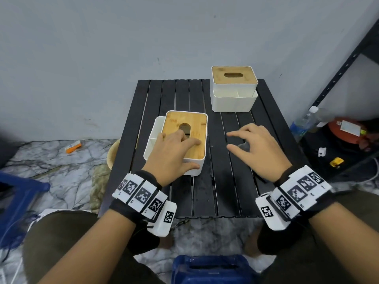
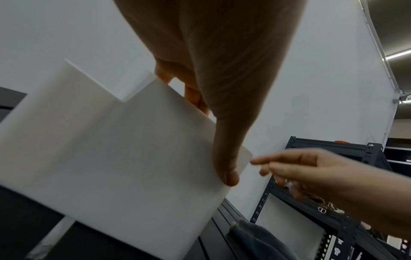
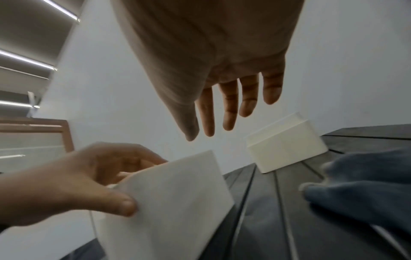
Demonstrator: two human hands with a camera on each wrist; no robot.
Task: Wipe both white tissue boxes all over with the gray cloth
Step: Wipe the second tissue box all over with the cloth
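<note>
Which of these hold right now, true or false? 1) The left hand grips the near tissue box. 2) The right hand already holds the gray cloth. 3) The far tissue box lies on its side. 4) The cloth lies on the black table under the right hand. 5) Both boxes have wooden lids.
1) True: the left hand holds the near tissue box, fingers on its lid, thumb on the near wall.
2) False: the right hand is spread open above the gray cloth, no grip yet.
3) False: the far tissue box stands upright, lid up.
4) True: it lies on the black table beneath that hand.
5) True: both lids are wooden with a slot.
</note>
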